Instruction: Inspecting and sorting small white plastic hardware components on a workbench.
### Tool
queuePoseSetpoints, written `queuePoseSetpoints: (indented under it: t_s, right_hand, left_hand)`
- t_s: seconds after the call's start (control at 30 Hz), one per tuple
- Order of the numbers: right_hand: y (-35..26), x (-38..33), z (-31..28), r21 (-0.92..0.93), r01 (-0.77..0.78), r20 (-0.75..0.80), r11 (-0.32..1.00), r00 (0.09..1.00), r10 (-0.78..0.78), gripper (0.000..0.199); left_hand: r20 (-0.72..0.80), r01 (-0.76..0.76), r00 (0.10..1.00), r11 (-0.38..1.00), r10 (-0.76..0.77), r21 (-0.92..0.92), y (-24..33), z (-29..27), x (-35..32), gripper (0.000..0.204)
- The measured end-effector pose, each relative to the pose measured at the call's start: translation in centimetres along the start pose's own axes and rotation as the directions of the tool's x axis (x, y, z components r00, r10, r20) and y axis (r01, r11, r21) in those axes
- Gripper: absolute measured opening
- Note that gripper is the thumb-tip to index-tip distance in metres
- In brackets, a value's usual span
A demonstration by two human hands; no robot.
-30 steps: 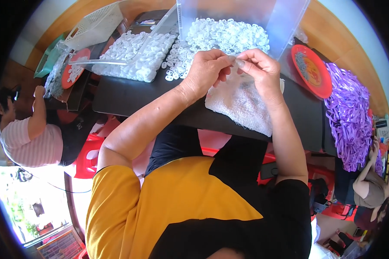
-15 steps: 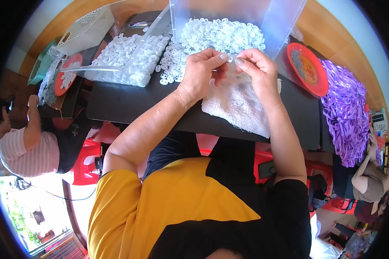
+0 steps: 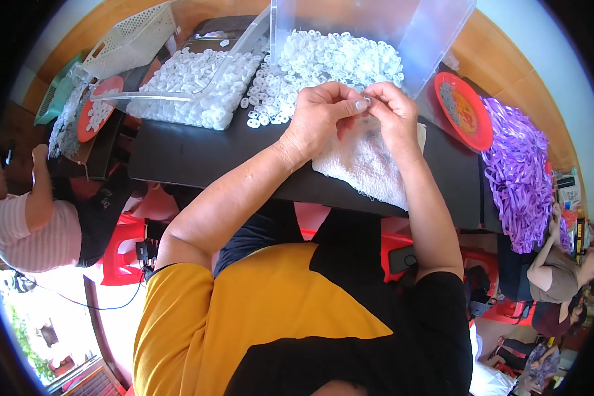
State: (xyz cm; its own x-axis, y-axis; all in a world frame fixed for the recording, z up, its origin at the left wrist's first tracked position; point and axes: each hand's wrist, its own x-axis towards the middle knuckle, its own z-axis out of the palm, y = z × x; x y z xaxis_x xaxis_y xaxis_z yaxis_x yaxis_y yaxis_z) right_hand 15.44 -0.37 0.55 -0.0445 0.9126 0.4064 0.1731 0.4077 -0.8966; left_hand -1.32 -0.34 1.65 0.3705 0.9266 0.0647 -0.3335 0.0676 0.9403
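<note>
My left hand (image 3: pixel 320 119) and my right hand (image 3: pixel 395 117) meet fingertip to fingertip over a white towel (image 3: pixel 360 165) on the dark table. Both are closed in a pinch around a small white plastic piece (image 3: pixel 367 99), mostly covered by the fingers. Just beyond them, many small white oval pieces with holes (image 3: pixel 336 56) lie in and spill from a clear plastic bin (image 3: pixel 376 16) tipped toward me. To the left, a second clear bin (image 3: pixel 185 98) holds a heap of the same white pieces.
A red plate (image 3: pixel 472 122) with small grey parts stands right, beside a heap of purple straps (image 3: pixel 518 175). Far left are another red plate (image 3: pixel 86 125), a white basket (image 3: pixel 132 39) and a seated person (image 3: pixel 39 224). More people sit at the right.
Both hands have come slightly nearer to me, and their fingertips have drawn closer together around the small white piece. The whole view has shifted a little.
</note>
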Motion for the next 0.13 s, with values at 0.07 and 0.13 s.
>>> queuePoseSetpoints:
  t_s: [0.07, 0.13]
  right_hand:
    - [0.0, 0.0, 0.1, -0.03, 0.011, 0.002, 0.999, 1.0, -0.011, 0.005]
    - [0.3, 0.1, 0.0, -0.161, 0.107, 0.011, 0.981, 0.994, -0.106, 0.006]
  left_hand:
    - [0.009, -0.04, 0.999, 0.999, 0.039, 0.038, -0.6, 0.0, 0.1, 0.011]
    - [0.033, -0.117, 0.993, 0.988, 0.115, 0.096, -1.3, 0.0, 0.3, 0.01]
